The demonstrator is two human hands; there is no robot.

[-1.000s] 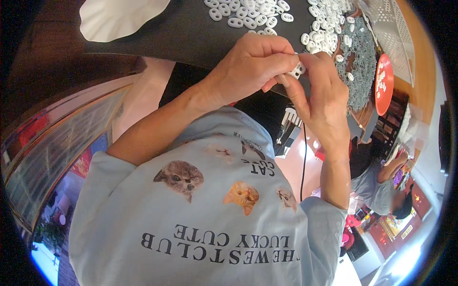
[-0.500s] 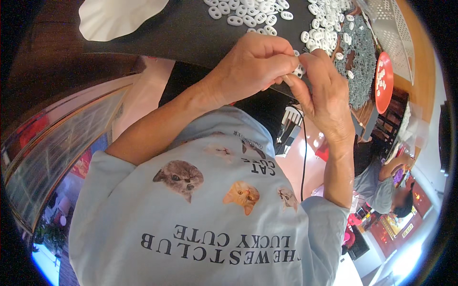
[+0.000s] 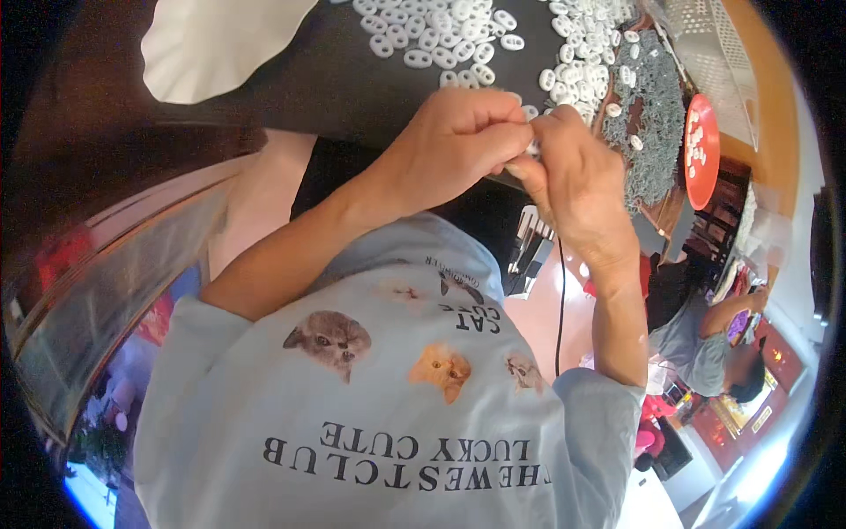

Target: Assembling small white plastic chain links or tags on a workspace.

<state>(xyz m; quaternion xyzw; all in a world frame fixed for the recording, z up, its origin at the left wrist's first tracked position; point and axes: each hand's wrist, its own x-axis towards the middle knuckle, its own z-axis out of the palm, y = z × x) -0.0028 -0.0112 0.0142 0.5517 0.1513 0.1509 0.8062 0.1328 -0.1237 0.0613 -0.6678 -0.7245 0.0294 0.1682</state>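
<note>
Your left hand is curling closed, fingertips pinching a small white piece at the dark table edge. Your right hand is meeting it, pinching the same piece. White oval rings are lying scattered beyond; red disc at right.

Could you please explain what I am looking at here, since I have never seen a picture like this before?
This is a wide, rounded view from a camera worn on a person's head, looking down at their own bare hands. The left hand and right hand meet and pinch one small white piece between their fingertips. Ahead lies a dark table with a pile of white rings, a grey heap, a red lid and a white sheet. Another person sits at the lower right.
</note>
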